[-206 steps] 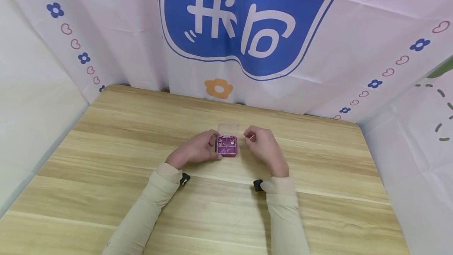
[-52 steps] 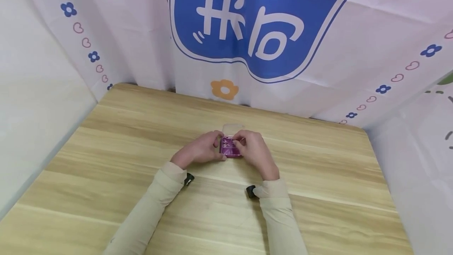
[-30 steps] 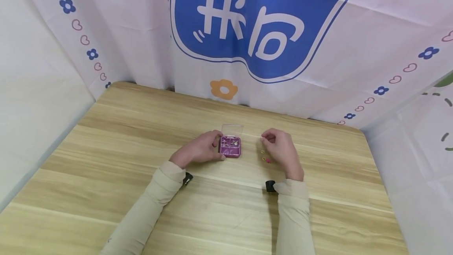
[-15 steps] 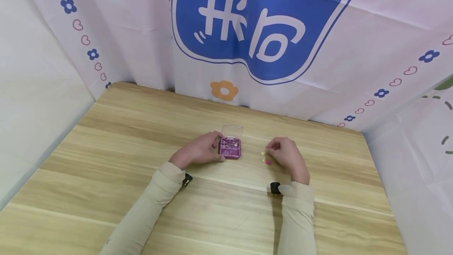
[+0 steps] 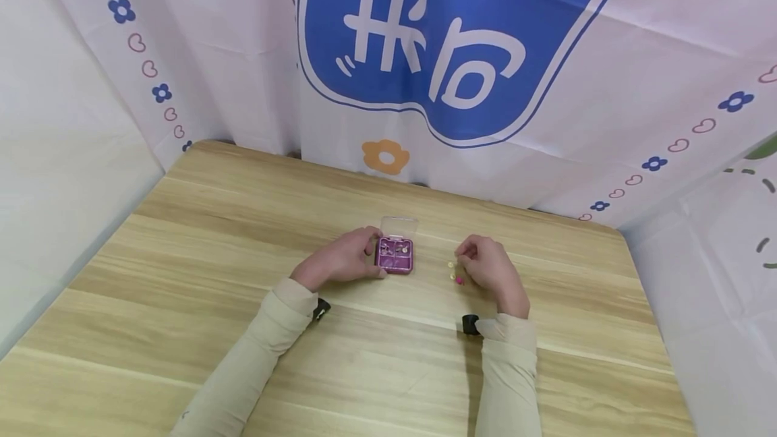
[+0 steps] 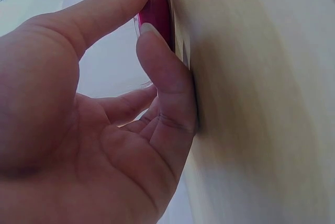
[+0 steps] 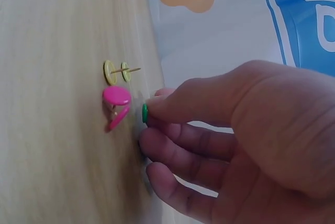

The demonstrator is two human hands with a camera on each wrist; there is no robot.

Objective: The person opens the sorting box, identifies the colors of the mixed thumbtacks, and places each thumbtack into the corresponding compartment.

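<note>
A small purple compartment case (image 5: 394, 264) stands on the table with its clear lid (image 5: 399, 226) raised at the back. Small gold-coloured pieces, too small to identify, lie in its two rear compartments. My left hand (image 5: 341, 258) grips the case's left side between thumb and fingers; the left wrist view shows the fingertips on the case's purple wall (image 6: 157, 12). To the right, my right hand (image 5: 488, 265) pinches a green thumbtack (image 7: 145, 113) between thumb and finger, close above the table. Beside those fingertips lie yellow thumbtacks (image 7: 109, 72) and pink thumbtacks (image 7: 116, 96).
The wood-grain table (image 5: 364, 369) reaches back to a hanging printed cloth (image 5: 255, 100) with a blue emblem. White sheeting (image 5: 67, 154) closes off the left side, with more on the right. Black wrist-camera mounts (image 5: 470, 324) sit under both wrists.
My right hand was over the case's rear right compartment, then moved right, away from it, and down to the loose thumbtacks. My left hand has kept its grip on the case.
</note>
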